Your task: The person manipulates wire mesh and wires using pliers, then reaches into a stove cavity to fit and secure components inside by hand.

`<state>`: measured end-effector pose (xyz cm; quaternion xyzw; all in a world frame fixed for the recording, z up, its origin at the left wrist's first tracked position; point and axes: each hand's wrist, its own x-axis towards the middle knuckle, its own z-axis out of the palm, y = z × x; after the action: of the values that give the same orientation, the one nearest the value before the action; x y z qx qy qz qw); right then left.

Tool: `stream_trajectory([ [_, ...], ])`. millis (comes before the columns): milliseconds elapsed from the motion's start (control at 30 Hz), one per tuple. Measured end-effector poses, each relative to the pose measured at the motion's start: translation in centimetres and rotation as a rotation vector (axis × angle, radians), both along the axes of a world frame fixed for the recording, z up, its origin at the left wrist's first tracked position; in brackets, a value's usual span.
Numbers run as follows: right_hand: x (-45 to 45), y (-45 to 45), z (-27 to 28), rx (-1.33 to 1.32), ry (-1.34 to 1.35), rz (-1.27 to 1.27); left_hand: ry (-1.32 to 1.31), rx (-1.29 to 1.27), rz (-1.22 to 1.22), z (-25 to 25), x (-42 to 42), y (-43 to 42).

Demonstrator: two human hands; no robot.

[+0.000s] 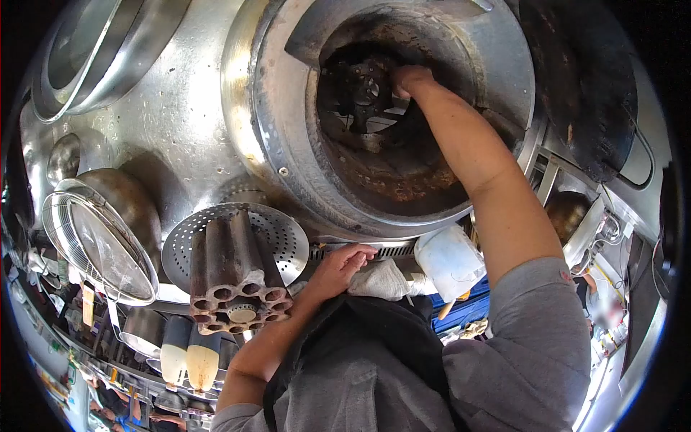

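My right hand (412, 81) reaches down into the round well of a wok stove (389, 191), beside the dark burner (368, 90) at its bottom. Its fingers curl downward against the burner's right side; what they grip is hidden. My left hand (342, 268) rests on the stove's front edge by a slotted vent (396, 252), fingers stretched out and holding nothing. A folded whitish cloth (380, 279) lies just right of it. Left of that hand, a dark fluted metal piece with several round holes (241, 291) stands in front of a perforated round ladle or disc (180, 241).
Mesh strainers (101, 248) and a metal bowl (137, 201) sit on the steel counter (169, 108) at left. Squeeze bottles (188, 360) stand below. A white container (450, 261) hangs at the front edge. A blackened wok (583, 86) is at right. Other people appear at lower left.
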<state>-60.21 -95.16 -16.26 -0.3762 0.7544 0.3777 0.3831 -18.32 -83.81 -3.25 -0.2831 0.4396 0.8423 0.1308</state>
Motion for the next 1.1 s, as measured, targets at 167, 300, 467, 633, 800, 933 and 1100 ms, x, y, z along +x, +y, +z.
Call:
stream_trajectory([
  [167,-0.2,-0.4,1.4,0.003,-0.05,0.059,0.001,0.002,-0.026,0.3,-0.2,-0.4],
  [300,1.3,-0.4,2.4,0.013,-0.004,0.028,-0.004,-0.026,-0.042,0.4,-0.3,-0.5],
  [467,-0.1,0.7,3.9,-0.034,-0.072,0.137,0.016,-0.055,-0.037,0.4,0.0,-0.3],
  [633,0.0,0.8,6.3,0.159,-0.074,0.205,0.022,-0.066,-0.031,0.1,-0.1,0.3],
  [800,-1.2,2.0,2.2,0.192,-0.139,0.196,0.009,-0.09,-0.041,0.4,-0.1,-0.1],
  [933,-1.1,1.8,2.6,0.19,-0.135,0.171,0.009,-0.089,-0.043,0.4,-0.2,-0.1],
  [1100,-1.4,1.6,2.7,0.165,-0.118,0.121,-0.008,-0.076,-0.056,0.4,-0.3,-0.1],
])
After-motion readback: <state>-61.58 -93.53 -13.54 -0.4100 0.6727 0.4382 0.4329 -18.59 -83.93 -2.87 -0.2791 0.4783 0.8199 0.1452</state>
